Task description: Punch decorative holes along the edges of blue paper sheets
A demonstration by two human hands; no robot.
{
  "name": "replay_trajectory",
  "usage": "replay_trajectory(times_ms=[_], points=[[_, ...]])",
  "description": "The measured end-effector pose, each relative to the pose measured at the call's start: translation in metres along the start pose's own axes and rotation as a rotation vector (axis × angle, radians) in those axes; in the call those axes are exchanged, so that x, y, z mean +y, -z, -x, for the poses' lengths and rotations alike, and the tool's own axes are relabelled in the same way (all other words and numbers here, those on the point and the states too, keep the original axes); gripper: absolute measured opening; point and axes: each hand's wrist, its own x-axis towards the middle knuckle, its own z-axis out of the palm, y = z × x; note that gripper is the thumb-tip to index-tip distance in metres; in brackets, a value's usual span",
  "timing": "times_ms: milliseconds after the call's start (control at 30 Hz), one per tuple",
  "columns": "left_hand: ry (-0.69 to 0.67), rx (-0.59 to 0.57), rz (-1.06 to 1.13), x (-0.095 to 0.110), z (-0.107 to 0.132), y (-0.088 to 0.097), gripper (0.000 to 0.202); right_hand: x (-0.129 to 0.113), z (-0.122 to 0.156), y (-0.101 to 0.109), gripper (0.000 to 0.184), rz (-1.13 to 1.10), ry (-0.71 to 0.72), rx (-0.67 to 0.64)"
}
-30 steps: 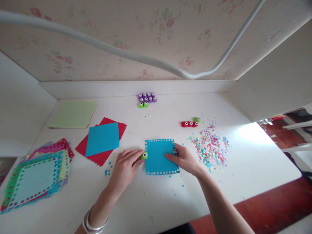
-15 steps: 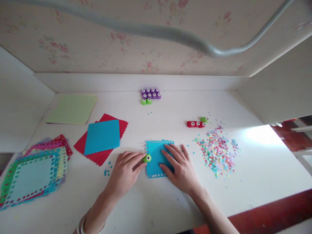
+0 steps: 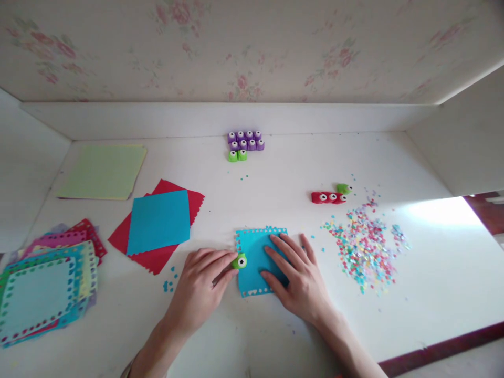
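Left hand (image 3: 202, 286): curled nearly closed, pinching the small green punch (image 3: 239, 261) between thumb and fingertips.
Green punch: just beyond the left fingertips, on the left edge of the blue sheet (image 3: 254, 265); rounded, plastic-looking, topped by a round white button with a dark star-like mark.
Right hand (image 3: 301, 281): open, palm down, fingers spread across the right side of the blue sheet.
Blue sheet: between both hands, flat on the white table (image 3: 224, 338); thin, smooth, roughly square; small holes along top, bottom and upper left edges; right edge partly hidden.
Purple punches (image 3: 246, 141): two rows of four, at the back; two green punches (image 3: 238, 156) in front.
Red punches (image 3: 328, 198): row of three; another green punch (image 3: 343, 188) just behind.
Confetti (image 3: 368, 247): tiny, multicoloured, loosely heaped right of the right hand.
Red sheets (image 3: 155, 262): jagged-edged, beneath a second blue sheet (image 3: 159, 223).
Pale green stack (image 3: 102, 170): flat, smooth, back left.
Perforated sheets (image 3: 37, 291): mixed colours, hole-bordered, overlapping, far left.
Wallpaper (image 3: 243, 84): floral, pink on pale.
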Motion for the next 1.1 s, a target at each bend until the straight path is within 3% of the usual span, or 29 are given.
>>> replay_trajectory(times_ms=[700,933,1100], points=[[0.009,-0.027,-0.009,0.001,-0.002,0.002,0.027,0.001,-0.001,0.001,0.044,-0.018,-0.015,-0.007],[0.051,-0.036,0.005,0.004,-0.003,0.006,0.031,0.001,-0.001,0.001,0.044,-0.018,-0.011,0.003],[0.139,0.026,0.090,0.015,-0.012,0.013,0.027,0.001,-0.001,0.001,0.043,-0.014,-0.012,-0.001]])
